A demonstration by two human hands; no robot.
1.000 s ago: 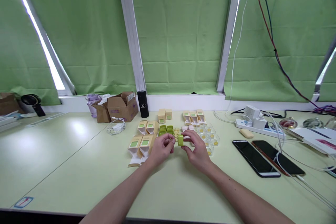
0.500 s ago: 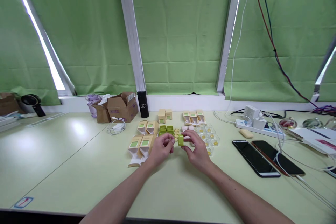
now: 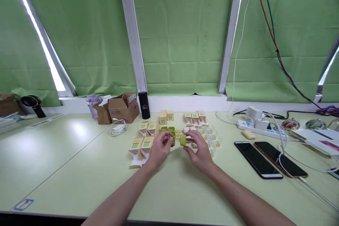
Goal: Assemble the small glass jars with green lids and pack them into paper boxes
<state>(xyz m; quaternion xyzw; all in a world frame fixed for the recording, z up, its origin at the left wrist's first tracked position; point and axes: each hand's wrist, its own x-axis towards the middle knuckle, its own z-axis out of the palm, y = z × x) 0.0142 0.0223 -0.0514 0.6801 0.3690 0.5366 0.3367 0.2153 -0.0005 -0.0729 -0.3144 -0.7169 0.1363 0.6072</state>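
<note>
My right hand (image 3: 199,151) grips a small green rounded case (image 3: 183,140) between thumb and fingertips, just above the table. To its left, my left hand (image 3: 161,147) is closed in a pinch; whatever its fingertips hold, if anything, is too small to make out. Behind the left hand sit several green square cases (image 3: 171,129), partly covered by it. Small yellow frame-like pieces (image 3: 178,132) lie between the hands. Clear plastic cups with yellow centres (image 3: 212,137) stand beyond my right hand, beside pale pink pieces (image 3: 187,129).
Open cream cartons with green labels (image 3: 135,146) stand left of my left hand, others (image 3: 195,118) farther back. Phones (image 3: 256,159) lie at right near a power strip (image 3: 242,125) and cables. A black bottle (image 3: 144,106) and cardboard box (image 3: 124,109) stand at the back.
My left hand has drawn slightly left and up, away from the green case. The right hand keeps its hold on the case, which has barely shifted.
</note>
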